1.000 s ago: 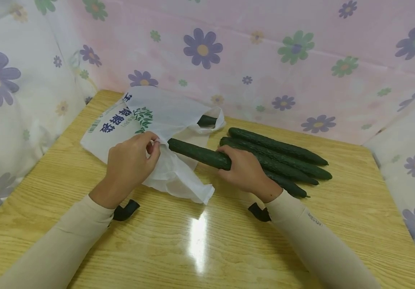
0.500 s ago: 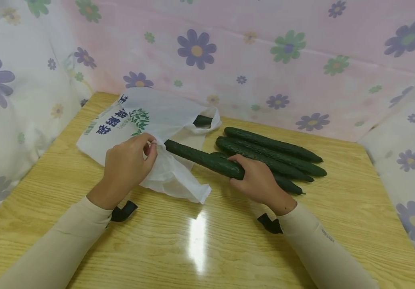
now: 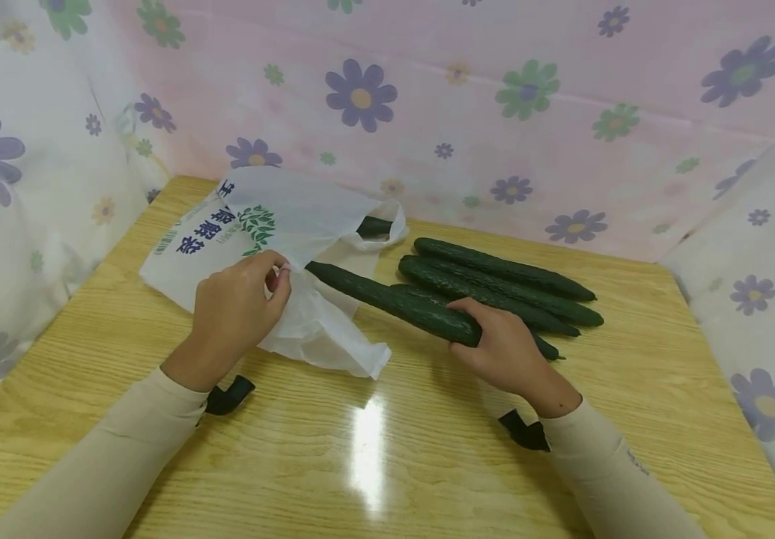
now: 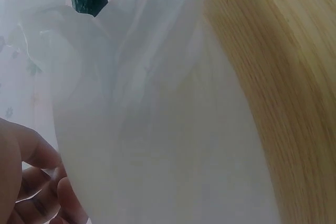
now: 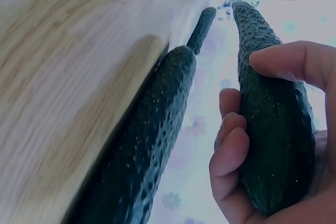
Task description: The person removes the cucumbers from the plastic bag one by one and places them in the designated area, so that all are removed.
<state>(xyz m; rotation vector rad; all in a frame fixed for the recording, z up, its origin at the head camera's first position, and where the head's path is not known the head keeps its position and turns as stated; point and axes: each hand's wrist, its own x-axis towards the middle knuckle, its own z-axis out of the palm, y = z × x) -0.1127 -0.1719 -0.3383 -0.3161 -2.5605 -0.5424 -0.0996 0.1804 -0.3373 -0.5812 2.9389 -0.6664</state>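
Note:
A white plastic bag (image 3: 320,217) with blue lettering and a green leaf print lies at the table's back left. My left hand (image 3: 235,307) pinches its edge between thumb and fingers. My right hand (image 3: 508,348) grips the near end of a dark green cucumber (image 3: 394,299), thumb on one side and fingers curled round the other. Its narrower far tip is at the bag's mouth, close to my left fingers; whether it touches the bag I cannot tell. Another cucumber (image 3: 375,227) shows its end in the bag's opening, the remainder hidden inside.
Several cucumbers (image 3: 505,269) lie side by side on the wood-grain table (image 3: 279,464), behind and beyond my right hand. A flowered curtain (image 3: 414,97) hangs along the back and both sides. Black straps (image 3: 228,395) sit at my wrists.
My right hand has moved right and toward me, with the cucumber drawn along; more of its length shows outside the bag. My left hand keeps its pinch on the bag, nearly still.

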